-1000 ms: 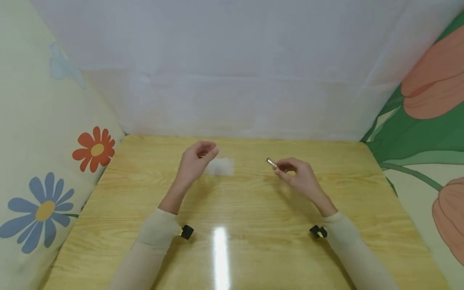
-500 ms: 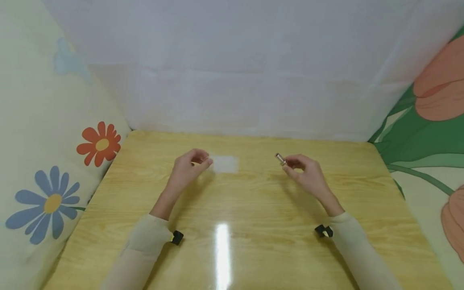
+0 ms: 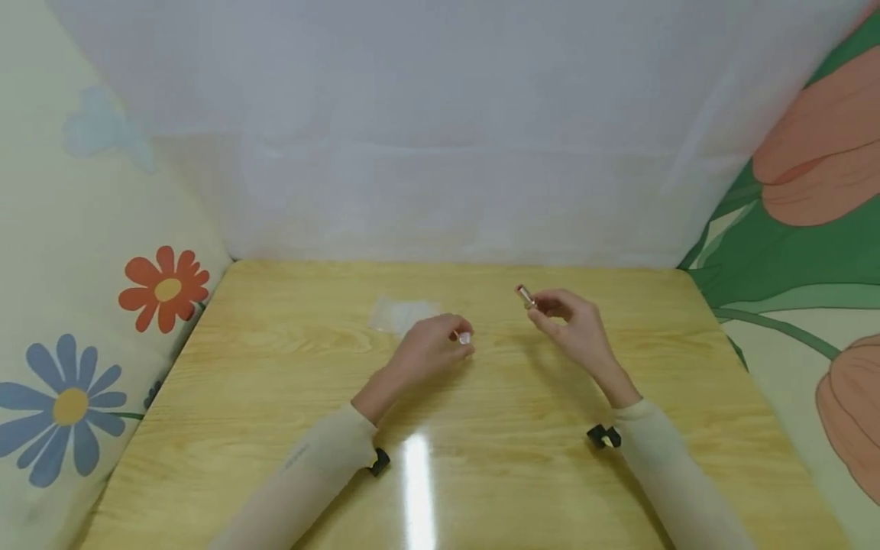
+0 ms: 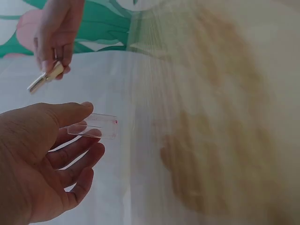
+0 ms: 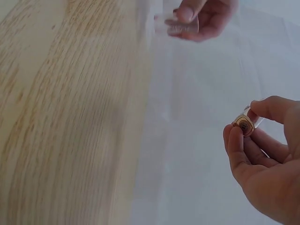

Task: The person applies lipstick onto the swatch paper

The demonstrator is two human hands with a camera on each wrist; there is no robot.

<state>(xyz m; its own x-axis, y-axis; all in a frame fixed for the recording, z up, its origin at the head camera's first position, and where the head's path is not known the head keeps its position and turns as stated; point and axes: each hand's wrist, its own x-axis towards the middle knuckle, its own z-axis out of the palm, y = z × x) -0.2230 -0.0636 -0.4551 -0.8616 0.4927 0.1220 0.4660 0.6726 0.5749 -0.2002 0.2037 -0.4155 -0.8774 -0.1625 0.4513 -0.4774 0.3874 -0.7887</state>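
Two things, partly finger-covered: left hand (image 3: 428, 348), swung inward, pinches a clear cap (image 4: 107, 127); right hand (image 3: 576, 332) pinches a metallic tube (image 3: 525, 293).

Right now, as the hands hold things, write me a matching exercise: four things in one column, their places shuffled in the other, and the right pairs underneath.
Things:
1. clear cap
2. gold tube
3. see-through sheet
4. red flower

Places:
A. on the table
B. pictured on the pale wall
C. held by the right hand
D. held by the left hand

Right pairs: 1-D, 2-C, 3-A, 4-B
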